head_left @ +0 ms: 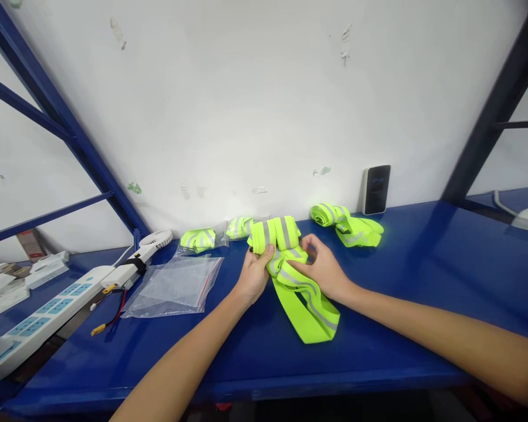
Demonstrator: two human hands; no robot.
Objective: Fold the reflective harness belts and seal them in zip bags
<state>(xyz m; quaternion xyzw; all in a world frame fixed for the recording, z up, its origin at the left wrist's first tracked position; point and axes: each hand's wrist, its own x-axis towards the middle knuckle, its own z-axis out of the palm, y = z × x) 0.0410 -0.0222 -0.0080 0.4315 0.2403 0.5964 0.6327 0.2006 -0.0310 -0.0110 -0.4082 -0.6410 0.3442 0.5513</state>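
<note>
A neon-yellow reflective strap (305, 305) with grey stripes lies on the blue shelf (422, 293) in front of me. Its far end is folded into a thick bundle (276, 233). My left hand (254, 272) grips that bundle, thumb on top. My right hand (321, 266) pinches the strap just right of the bundle, fingers curled. The loose tail of the strap runs toward me between my forearms.
Two bagged folded straps (198, 239) (240, 227) and a loose rolled strap (347, 224) lie by the wall. An empty zip bag (176, 286), a white power strip (48, 310), a small fan (156, 239) and a dark device (375, 189) are also here.
</note>
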